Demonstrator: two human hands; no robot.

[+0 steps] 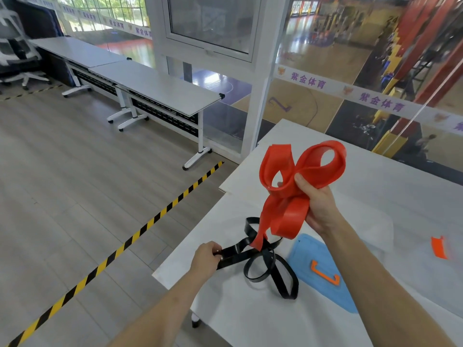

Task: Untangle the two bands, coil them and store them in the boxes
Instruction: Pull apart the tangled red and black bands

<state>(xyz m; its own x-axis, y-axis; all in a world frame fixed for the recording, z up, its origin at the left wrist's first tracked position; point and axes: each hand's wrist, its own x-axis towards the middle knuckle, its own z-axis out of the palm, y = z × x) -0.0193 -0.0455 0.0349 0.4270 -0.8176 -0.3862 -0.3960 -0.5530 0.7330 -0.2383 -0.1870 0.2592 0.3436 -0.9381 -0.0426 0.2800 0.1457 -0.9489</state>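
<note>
Lifting the wide red-orange rubber band (283, 216) clear of the white surface (250, 321) makes the snarl easier to read. Its upper part is bunched into several loops, and one narrowed tail drops down through the loops of the thin black rubber band (233, 256), so the two are still linked at that crossing. The black band lies partly on the surface, near its left edge, with loose loops sprawling to the right.

The right hand (318, 204) holds the red bundle up, its fingers (300, 181) clenched around the gathered middle, probably to keep the freed loops from falling back into the knot. The left hand (206, 259) has its fingers (215, 249) closed on one end of the black band at the near left edge, seemingly anchoring it so the two can be drawn apart.

Just right of the tangle lies a flat blue plastic box (308, 256) with an orange latch (325, 274), close enough for storing. A second orange latch (439, 247) shows farther right; whether it belongs to a box, I cannot tell.
</note>
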